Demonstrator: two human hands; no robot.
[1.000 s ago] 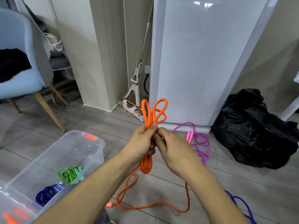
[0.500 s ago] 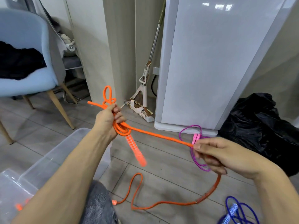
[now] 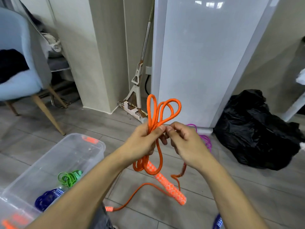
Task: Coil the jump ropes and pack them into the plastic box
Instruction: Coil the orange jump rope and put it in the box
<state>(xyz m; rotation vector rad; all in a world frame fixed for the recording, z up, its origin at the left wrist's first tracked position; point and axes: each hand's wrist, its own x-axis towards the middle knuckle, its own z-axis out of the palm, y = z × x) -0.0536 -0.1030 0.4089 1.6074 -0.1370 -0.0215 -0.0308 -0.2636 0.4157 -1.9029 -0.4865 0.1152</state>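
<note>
Left hand: the left hand (image 3: 143, 140) grips the gathered loops of the bright orange braided jump rope (image 3: 160, 109), fingers curled round the bundle, loops standing above the fist.
Right hand: the right hand (image 3: 184, 141) pinches a strand just beside the left thumb, fingertips (image 3: 168, 129) closed on it.
Rope, free part: one patterned orange-and-white handle (image 3: 168, 185) hangs below the bundle; the remaining cord trails on the grey plank floor (image 3: 231, 192) to the second handle end (image 3: 109, 208).
Box: the clear plastic storage box (image 3: 92, 146) stands at lower left, near the hands, holding a coiled green rope (image 3: 70, 176) and a coiled dark blue rope (image 3: 47, 196).
Awaiting: a purple rope (image 3: 206, 141) lies on the floor behind the right hand.
Step, judged: coiling unfinished.
Risk: the loops could spring open if the left-hand grip loosens; the hanging handle's weight could drag turns out; the trailing cord may snag or tangle.
</note>
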